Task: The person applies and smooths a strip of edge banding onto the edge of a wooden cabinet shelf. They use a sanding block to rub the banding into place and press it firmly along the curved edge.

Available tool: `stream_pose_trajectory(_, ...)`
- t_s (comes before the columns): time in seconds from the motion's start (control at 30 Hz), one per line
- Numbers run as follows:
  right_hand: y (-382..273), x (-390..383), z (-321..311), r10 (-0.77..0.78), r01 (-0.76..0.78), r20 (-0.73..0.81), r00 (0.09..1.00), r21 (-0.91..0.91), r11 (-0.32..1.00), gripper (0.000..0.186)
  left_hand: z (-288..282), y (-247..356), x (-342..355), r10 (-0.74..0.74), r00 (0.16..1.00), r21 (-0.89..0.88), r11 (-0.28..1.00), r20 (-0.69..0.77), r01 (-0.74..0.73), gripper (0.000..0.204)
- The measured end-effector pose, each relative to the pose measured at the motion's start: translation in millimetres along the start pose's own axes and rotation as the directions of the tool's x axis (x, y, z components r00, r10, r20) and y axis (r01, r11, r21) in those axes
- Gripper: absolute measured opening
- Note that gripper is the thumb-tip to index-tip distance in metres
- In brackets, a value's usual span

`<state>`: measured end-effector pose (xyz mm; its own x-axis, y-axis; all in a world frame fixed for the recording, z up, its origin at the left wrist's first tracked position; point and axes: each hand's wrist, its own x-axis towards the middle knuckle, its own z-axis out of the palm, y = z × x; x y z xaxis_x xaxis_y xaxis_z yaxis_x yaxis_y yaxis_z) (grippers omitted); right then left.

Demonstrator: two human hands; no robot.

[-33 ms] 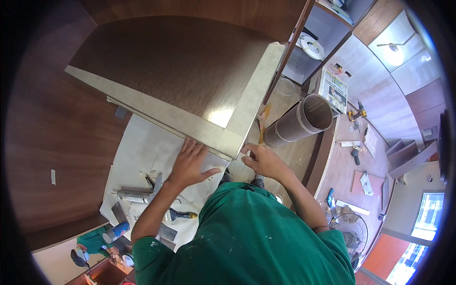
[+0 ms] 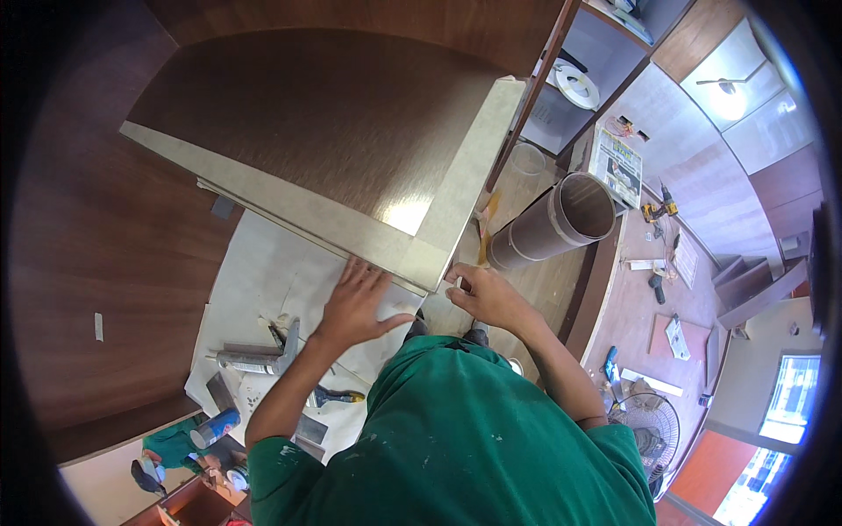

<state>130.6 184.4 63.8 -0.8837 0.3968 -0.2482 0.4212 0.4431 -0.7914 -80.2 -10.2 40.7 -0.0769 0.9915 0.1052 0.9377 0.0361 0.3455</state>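
Note:
A dark brown wood-grain panel (image 2: pixel 316 114) with wide pale masking tape (image 2: pixel 294 203) along its near and right edges lies in front of me. My left hand (image 2: pixel 354 307) is spread out, its fingertips at the panel's near edge, partly under the rim. At the near right corner, my right hand (image 2: pixel 484 295) is closed, thumb and bent fingers drawn together beside the panel's side edge. Whatever it may pinch is too small to make out.
A caulking gun (image 2: pixel 254 362) and a brush (image 2: pixel 338 396) lie on the white surface at left. Right of the panel stands a rolled brown sheet (image 2: pixel 548 223). A drill (image 2: pixel 660 209) and a fan (image 2: pixel 647 430) are farther right. Another person (image 2: pixel 171 447) works at lower left.
My left hand has slid slightly to the right along the panel's near edge. The right hand stays at the corner, almost unmoved.

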Motion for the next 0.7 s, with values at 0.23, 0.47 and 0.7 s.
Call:
stream_pose_trajectory(0.23, 9, 7, 1, -0.066, 0.062, -0.051, 0.997, -0.077, 0.995, 0.024, 18, 29, 10, 0.067, 0.997, -0.029, 0.997, -0.036, -0.068, 0.103)
stream_pose_trajectory(0.47, -2, 14, -3, -0.036, 0.036, 0.019, 0.999, 0.008, 0.999, 0.032, 12, 28, 11, 0.014, 1.000, 0.039, 0.999, 0.009, -0.015, 0.101)
stream_pose_trajectory(0.7, 8, 19, 3, -0.073, 0.073, -0.016, 0.997, 0.014, 0.997, 0.033, 9, 3, -1, -0.150, 0.975, 0.033, 0.987, -0.162, 0.157, 0.083)
